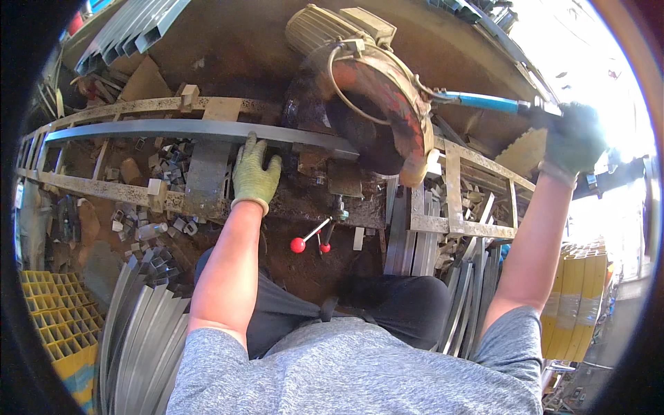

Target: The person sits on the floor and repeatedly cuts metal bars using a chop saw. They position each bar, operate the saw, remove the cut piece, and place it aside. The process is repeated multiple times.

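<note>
A long grey square metal tube (pixel 181 127) lies across the bed of a cut-off saw (pixel 384 98), its right end at the machine's dark opening. My left hand (pixel 255 171), in a yellow-green work glove, rests with spread fingertips against the near side of the tube. At the right, my gloved right hand (pixel 573 137) is closed around the end of the saw's blue lever (pixel 482 101); bright glare partly washes it out. The saw's motor (pixel 324 31) sits at the top. Below the bed is a clamp handle with a red ball knob (pixel 298 245). The blade is not clearly visible.
A ladder-like metal roller frame (pixel 119 192) extends left, another (pixel 482 228) right. Short tube offcuts (pixel 168 166) lie beneath. Long metal tubes (pixel 145 332) stand beside my legs. Yellow tube bundles (pixel 62 311) stand at left and right. More tubes (pixel 135 31) project at the upper left.
</note>
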A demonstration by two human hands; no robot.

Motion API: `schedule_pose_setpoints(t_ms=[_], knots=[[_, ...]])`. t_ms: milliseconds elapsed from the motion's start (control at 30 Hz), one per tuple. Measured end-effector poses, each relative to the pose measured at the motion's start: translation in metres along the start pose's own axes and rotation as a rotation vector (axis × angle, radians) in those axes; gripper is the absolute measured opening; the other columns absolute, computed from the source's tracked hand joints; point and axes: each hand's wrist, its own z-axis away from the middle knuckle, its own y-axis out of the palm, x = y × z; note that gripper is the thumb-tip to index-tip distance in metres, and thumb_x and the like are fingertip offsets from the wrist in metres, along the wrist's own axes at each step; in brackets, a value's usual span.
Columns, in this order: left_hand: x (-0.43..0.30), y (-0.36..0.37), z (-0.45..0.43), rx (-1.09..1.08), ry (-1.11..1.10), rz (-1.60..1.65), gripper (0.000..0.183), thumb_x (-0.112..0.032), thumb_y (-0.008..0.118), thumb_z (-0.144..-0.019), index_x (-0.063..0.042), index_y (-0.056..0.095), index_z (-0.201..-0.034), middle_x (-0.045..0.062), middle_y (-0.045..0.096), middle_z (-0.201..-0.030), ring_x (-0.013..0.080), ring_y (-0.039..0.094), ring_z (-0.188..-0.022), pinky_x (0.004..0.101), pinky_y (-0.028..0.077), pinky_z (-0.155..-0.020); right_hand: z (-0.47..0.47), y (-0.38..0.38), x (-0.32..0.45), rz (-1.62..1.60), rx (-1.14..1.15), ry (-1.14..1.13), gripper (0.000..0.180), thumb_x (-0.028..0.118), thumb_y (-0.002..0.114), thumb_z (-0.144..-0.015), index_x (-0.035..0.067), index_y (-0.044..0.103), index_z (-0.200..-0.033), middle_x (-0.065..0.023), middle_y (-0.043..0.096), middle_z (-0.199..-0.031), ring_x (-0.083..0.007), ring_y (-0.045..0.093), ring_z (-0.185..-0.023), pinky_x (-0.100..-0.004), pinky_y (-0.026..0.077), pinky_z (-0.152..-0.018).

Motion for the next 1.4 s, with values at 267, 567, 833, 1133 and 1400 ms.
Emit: schedule_pose_setpoints(t_ms=[267,567,833,1133,1400], knots=[[-0.019,-0.008,-0.001,0.011,-0.047,-0.005,0.061,-0.025,0.083,-0.106,0.006,0.071,-0.156,0.024,0.048,-0.186,0.0422,0.047,-0.17,0.0481,0.038,-0.142,-0.069,0.14,-0.086,0.405,0.042,-0.055,0.032,0.034,0.068,-0.112,0.004,0.079,-0.116,-0.0125,0.078,-0.109,-0.0294,0.075,-0.099,-0.048,0.062,-0.099],[-0.02,-0.018,-0.007,-0.041,0.064,-0.053,0.059,-0.032,0.084,-0.1,-0.001,0.074,-0.148,0.027,0.062,-0.172,0.05,0.059,-0.156,0.0568,0.048,-0.133,-0.153,0.288,-0.168,0.829,0.177,-0.134,0.034,0.034,0.068,-0.114,0.004,0.08,-0.124,-0.0106,0.079,-0.117,-0.0259,0.075,-0.103,-0.0431,0.061,-0.099],[-0.006,-0.026,-0.005,-0.075,0.107,-0.082,0.063,-0.033,0.088,-0.098,-0.002,0.072,-0.15,0.022,0.063,-0.171,0.0492,0.061,-0.152,0.0592,0.052,-0.128,-0.18,0.336,-0.195,1.011,0.199,-0.092,0.037,0.034,0.067,-0.116,0.003,0.081,-0.131,-0.0089,0.081,-0.124,-0.0228,0.074,-0.105,-0.0387,0.06,-0.099],[-0.028,-0.045,0.011,-0.163,0.176,0.005,0.056,-0.029,0.085,-0.101,-0.002,0.072,-0.148,0.024,0.071,-0.158,0.0478,0.068,-0.144,0.0579,0.057,-0.122,-0.08,0.284,-0.146,0.805,0.066,-0.113,0.041,0.034,0.067,-0.119,0.003,0.082,-0.139,-0.0069,0.083,-0.132,-0.0193,0.074,-0.109,-0.0338,0.059,-0.099],[-0.123,-0.065,0.127,0.838,0.125,-0.166,0.073,-0.058,0.077,-0.109,-0.005,0.064,-0.157,0.025,0.078,-0.141,0.0459,0.077,-0.131,0.0541,0.065,-0.111,0.385,0.154,-0.079,0.193,-0.014,0.601,0.021,0.017,0.074,-0.119,0.005,0.086,-0.132,-0.0059,0.086,-0.126,-0.0173,0.078,-0.111,-0.0358,0.062,-0.102]])
